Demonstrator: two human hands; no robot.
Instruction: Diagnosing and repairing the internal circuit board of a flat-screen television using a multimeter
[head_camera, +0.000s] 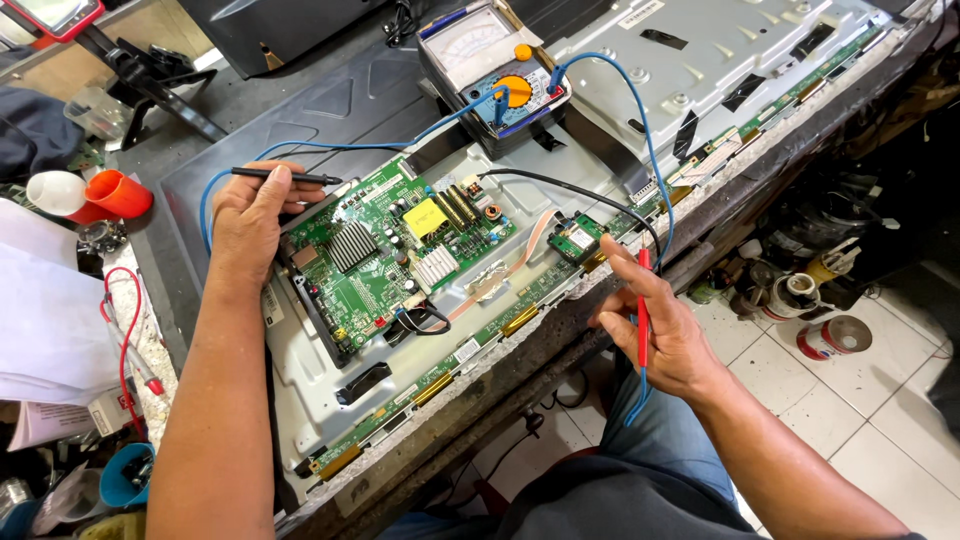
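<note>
**Dial, stickers and one red-framed screen**

Beyond the left fingers (268, 185), a meter's pale rectangular dial face (478, 40) tilts upward. A white sticker (581, 238) sits just above the right fingers (622, 262). A red-framed screen (52, 14) stands far left.

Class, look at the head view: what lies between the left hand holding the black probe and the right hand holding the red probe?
In the head view, the green main circuit board with its yellow component lies between the left hand and right hand, alongside a small green board.

Light: bright, even daylight | shadows: soft, faint | focus: sharp centre | edges: perhaps slightly wide-angle bent
</note>
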